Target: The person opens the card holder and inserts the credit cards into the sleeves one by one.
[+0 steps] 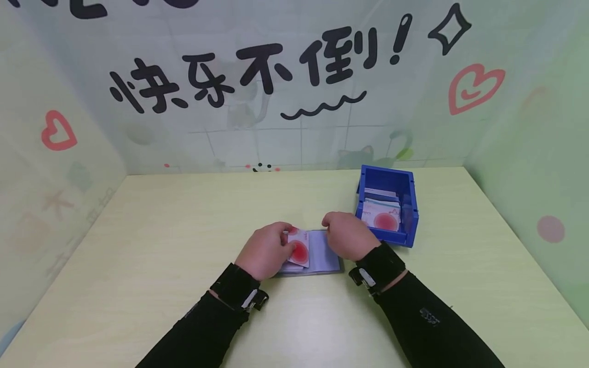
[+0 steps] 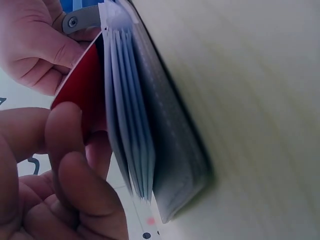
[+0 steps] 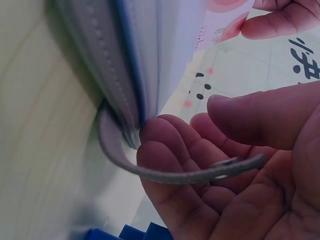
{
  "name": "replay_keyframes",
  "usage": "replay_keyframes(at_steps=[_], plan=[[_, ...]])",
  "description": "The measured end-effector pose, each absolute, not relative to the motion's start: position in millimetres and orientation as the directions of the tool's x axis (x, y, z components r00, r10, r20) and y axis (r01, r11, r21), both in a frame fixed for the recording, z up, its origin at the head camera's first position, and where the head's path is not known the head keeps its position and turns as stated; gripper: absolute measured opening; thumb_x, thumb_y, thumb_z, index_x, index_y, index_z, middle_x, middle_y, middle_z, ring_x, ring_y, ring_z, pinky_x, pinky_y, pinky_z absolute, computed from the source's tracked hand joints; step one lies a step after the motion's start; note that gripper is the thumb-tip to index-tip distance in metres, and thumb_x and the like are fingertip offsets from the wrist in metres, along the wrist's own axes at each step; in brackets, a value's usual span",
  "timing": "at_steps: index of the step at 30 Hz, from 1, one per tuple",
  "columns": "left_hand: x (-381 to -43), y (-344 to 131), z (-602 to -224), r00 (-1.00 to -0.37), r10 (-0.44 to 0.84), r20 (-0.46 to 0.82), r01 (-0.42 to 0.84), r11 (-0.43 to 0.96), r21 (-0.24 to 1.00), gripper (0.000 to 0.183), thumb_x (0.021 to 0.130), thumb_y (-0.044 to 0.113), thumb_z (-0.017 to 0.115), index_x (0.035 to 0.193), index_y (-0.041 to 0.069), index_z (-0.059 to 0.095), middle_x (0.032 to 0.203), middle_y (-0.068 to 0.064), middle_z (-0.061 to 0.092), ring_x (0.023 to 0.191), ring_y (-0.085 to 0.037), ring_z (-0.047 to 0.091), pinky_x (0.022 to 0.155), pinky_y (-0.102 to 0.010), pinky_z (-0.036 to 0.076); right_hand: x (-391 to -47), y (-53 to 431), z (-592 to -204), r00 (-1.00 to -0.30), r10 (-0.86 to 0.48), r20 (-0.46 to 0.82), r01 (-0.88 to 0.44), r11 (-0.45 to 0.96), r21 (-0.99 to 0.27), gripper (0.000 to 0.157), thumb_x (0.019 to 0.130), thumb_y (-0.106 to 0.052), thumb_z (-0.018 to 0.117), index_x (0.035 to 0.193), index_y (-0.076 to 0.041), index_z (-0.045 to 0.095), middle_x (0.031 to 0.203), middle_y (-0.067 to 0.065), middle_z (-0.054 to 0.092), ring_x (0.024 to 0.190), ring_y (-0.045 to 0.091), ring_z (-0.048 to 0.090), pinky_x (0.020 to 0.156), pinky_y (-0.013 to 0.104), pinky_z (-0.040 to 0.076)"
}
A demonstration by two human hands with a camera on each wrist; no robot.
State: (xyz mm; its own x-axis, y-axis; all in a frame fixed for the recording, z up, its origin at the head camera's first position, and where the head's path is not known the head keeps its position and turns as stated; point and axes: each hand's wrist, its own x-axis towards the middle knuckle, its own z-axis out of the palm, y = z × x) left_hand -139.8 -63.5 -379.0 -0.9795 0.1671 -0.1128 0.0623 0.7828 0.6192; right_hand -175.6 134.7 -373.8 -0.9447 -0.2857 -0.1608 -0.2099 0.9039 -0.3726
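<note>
A grey card holder [image 1: 325, 258] lies opened on the table, its clear sleeves [image 2: 132, 120] fanned in the left wrist view. My left hand [image 1: 264, 251] pinches a card [image 1: 301, 251] over the holder's left side. The card's face is white with a red circle, and its other side [image 2: 86, 90] is red. At the holder's right edge, my right hand [image 1: 349, 236] touches the sleeves with its fingertips, thumb held apart. The holder's snap strap [image 3: 185, 176] curves across those fingers in the right wrist view.
A blue bin [image 1: 411, 197] stands behind and to the right of my right hand. Several cards [image 1: 381, 213] with red circles are inside it. A printed backdrop [image 1: 248, 112] rises behind the table [image 1: 193, 214], with side panels at left and right.
</note>
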Motion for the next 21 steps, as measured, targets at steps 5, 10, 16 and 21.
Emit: replay_keyframes(at_steps=[5, 10, 16, 21], plan=[[-140.1, -63.4, -380.1, -0.976, 0.183, -0.115, 0.076, 0.788, 0.611, 0.043, 0.097, 0.023, 0.076, 0.136, 0.007, 0.067, 0.083, -0.005, 0.058, 0.076, -0.02, 0.055, 0.066, -0.029, 0.044, -174.5, 135.5, -372.1, -0.944, -0.285, -0.169, -0.205, 0.903, -0.378, 0.029, 0.106, -0.011, 0.055, 0.128, -0.001, 0.071, 0.124, 0.014, 0.074, 0.108, 0.028, 0.069, 0.105, 0.046, 0.056], [-139.9, -63.3, -381.0, -0.974, 0.196, -0.11, 0.087, 0.78, 0.619, 0.043, 0.097, 0.023, 0.077, 0.136, 0.006, 0.067, 0.082, -0.005, 0.058, 0.076, -0.019, 0.055, 0.066, -0.03, 0.043, -173.5, 134.5, -370.2, -0.941, -0.283, -0.184, -0.198, 0.904, -0.379, 0.03, 0.106, -0.012, 0.055, 0.13, -0.002, 0.07, 0.125, 0.014, 0.074, 0.107, 0.028, 0.068, 0.104, 0.046, 0.057], [-139.9, -60.2, -382.1, -0.976, 0.2, -0.081, 0.114, 0.795, 0.596, 0.041, 0.098, 0.022, 0.075, 0.135, 0.007, 0.068, 0.075, -0.004, 0.056, 0.069, -0.018, 0.053, 0.063, -0.029, 0.04, -173.3, 135.3, -369.3, -0.939, -0.291, -0.182, -0.208, 0.905, -0.37, 0.03, 0.106, -0.011, 0.054, 0.13, -0.001, 0.07, 0.125, 0.014, 0.074, 0.108, 0.028, 0.069, 0.105, 0.046, 0.057], [-140.7, -57.2, -383.0, -0.977, 0.205, -0.068, 0.13, 0.81, 0.572, 0.039, 0.098, 0.024, 0.074, 0.133, 0.007, 0.069, 0.075, -0.003, 0.057, 0.07, -0.018, 0.055, 0.065, -0.029, 0.042, -173.8, 134.7, -369.5, -0.941, -0.284, -0.186, -0.199, 0.905, -0.376, 0.031, 0.107, -0.012, 0.054, 0.131, -0.002, 0.069, 0.128, 0.014, 0.073, 0.111, 0.029, 0.069, 0.106, 0.046, 0.056]])
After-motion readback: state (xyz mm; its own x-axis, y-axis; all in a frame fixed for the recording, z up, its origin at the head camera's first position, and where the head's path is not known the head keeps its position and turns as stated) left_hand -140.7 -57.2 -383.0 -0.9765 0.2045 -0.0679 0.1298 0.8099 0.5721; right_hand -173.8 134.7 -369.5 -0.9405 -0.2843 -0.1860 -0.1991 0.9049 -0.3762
